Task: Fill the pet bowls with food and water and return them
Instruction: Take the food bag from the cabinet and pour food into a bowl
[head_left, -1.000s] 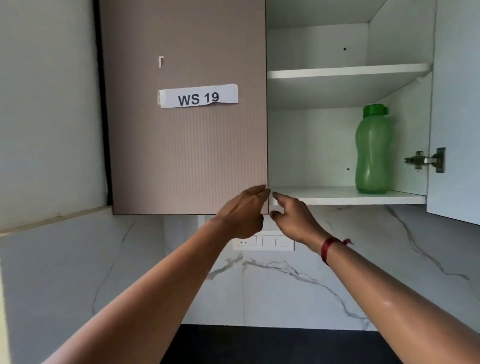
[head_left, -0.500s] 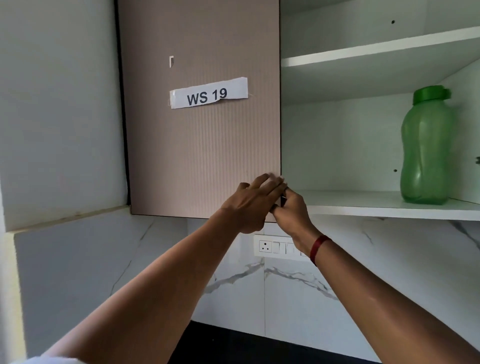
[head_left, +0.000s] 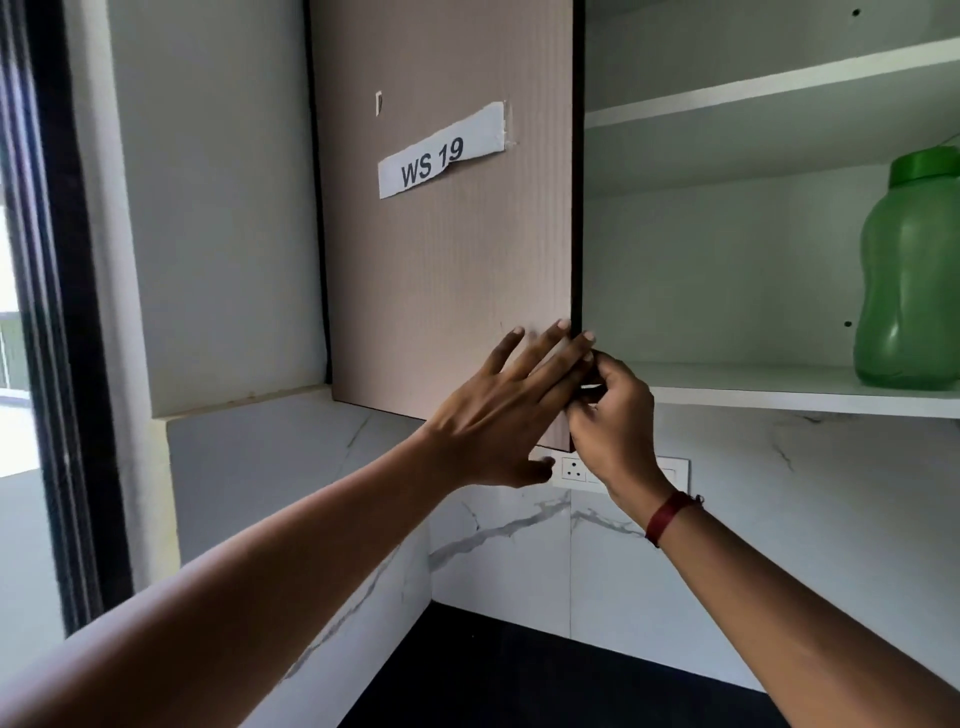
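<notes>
A brown ribbed cabinet door (head_left: 447, 249) labelled "WS 19" hangs overhead, its right edge slightly off the frame. My left hand (head_left: 498, 415) lies flat on the door's lower right corner with fingers spread. My right hand (head_left: 613, 415) curls its fingers around that door's right edge from the open side. A green water bottle (head_left: 909, 280) stands upright on the lower white shelf (head_left: 779, 389) of the open right compartment. No pet bowls or food are in view.
A white upper shelf (head_left: 753, 93) spans the open compartment. A wall socket (head_left: 574, 470) sits under the cabinet on the marble backsplash (head_left: 831, 519). A dark countertop (head_left: 519, 686) lies below. A dark window frame (head_left: 62, 312) runs down the left.
The view has shifted left and closer, so the bottle slid to the right edge. My left hand opened flat onto the door, and my right hand closed around the door's edge.
</notes>
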